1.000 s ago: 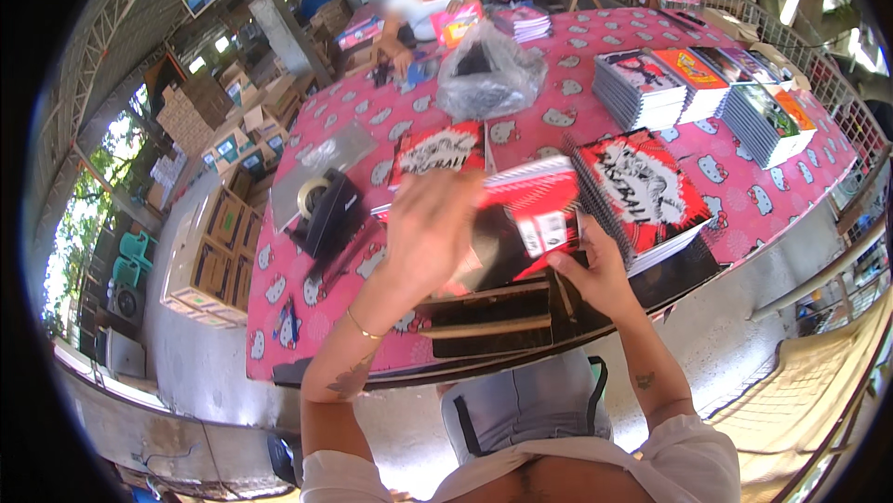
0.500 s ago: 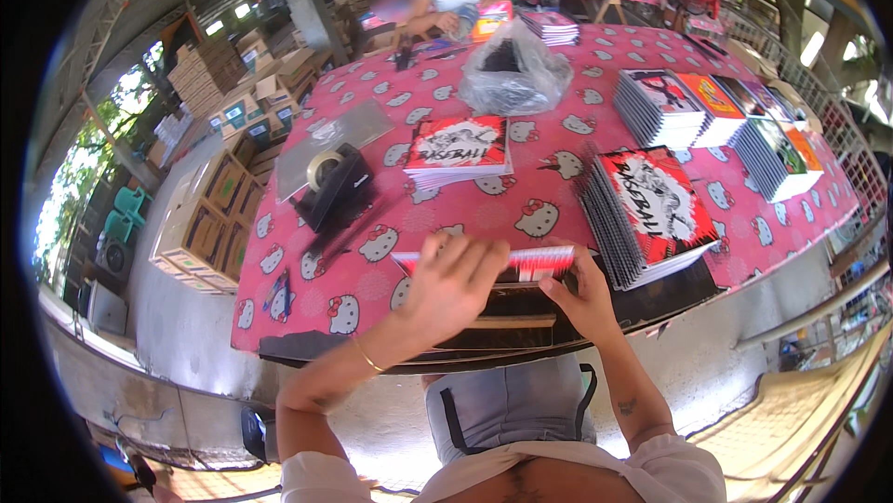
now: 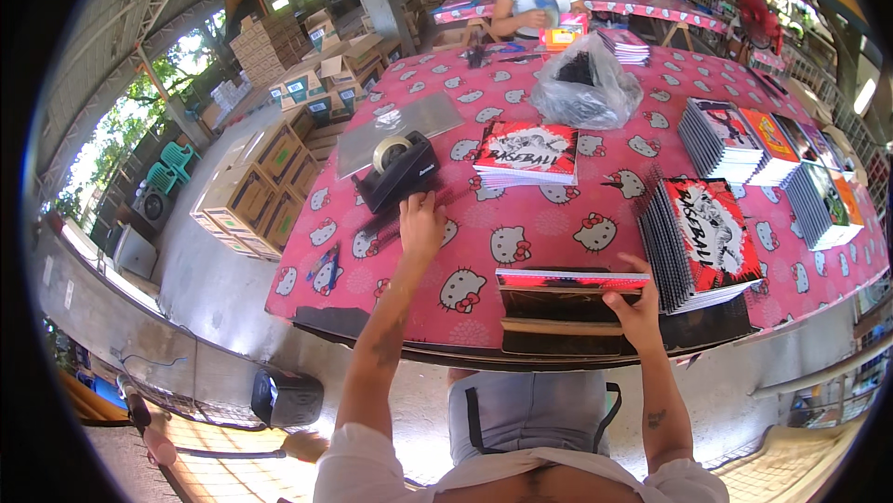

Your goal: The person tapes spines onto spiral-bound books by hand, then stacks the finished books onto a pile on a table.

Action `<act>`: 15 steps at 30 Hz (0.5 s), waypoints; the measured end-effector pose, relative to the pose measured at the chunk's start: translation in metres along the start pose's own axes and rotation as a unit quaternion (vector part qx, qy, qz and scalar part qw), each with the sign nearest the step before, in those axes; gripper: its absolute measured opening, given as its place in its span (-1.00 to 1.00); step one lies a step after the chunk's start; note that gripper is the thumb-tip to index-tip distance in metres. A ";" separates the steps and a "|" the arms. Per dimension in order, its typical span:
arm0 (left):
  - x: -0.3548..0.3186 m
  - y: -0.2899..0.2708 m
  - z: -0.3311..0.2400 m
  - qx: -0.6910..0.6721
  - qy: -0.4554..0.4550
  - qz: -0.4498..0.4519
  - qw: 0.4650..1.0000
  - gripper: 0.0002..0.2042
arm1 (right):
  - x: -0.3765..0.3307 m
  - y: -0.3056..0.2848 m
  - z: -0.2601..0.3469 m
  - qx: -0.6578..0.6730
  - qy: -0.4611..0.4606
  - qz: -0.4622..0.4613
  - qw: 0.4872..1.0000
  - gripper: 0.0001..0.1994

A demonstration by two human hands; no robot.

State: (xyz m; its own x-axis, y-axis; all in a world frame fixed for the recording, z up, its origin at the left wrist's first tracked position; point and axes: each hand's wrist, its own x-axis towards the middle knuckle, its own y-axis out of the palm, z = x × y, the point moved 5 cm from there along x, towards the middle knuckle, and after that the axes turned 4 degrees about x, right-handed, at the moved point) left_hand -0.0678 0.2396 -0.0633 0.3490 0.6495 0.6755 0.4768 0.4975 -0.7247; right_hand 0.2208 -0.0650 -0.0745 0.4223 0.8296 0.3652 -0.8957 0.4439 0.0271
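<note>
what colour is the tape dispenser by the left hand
The tape dispenser beside the left hand is black; the head view shows it best.

We see bold black lettering across the red, black and white covers of the low notebook stack (image 3: 528, 151) and the taller spiral-bound stack (image 3: 709, 235). Pale lettering marks the side of the black tape dispenser (image 3: 398, 179). The brown cardboard boxes (image 3: 259, 185) seem to carry printed panels, too small for us to read.

head view | left fisheye | close above pink-covered table (image 3: 553, 247) | looks down, forward
</note>
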 end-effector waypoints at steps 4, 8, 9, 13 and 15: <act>0.005 0.044 0.038 0.173 0.051 0.125 0.976 -0.80 | 0.001 0.005 0.015 -0.023 -0.022 -0.013 0.999 -0.31; 0.009 0.026 -0.001 0.093 0.107 -0.038 0.989 -0.81 | 0.001 0.001 0.072 -0.137 -0.209 -0.140 0.958 -0.34; 0.010 0.028 -0.007 0.062 0.075 -0.007 0.995 -0.82 | 0.003 0.004 0.087 -0.141 -0.205 -0.145 0.958 -0.34; -0.002 0.041 0.043 0.188 0.118 0.060 0.973 -0.78 | 0.015 0.099 0.144 -0.353 -0.321 0.006 0.879 -0.53; 0.003 0.039 0.040 0.201 0.127 0.052 0.970 -0.76 | 0.018 0.122 0.136 -0.369 -0.351 0.074 0.858 -0.62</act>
State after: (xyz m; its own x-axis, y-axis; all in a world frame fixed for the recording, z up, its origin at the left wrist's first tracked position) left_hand -0.0812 0.2836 -0.0949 0.5896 0.5715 0.5708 0.0936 0.6536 -0.7510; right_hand 0.1003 -0.0415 0.0617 -0.1080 0.6026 0.7907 -0.4914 0.6590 -0.5694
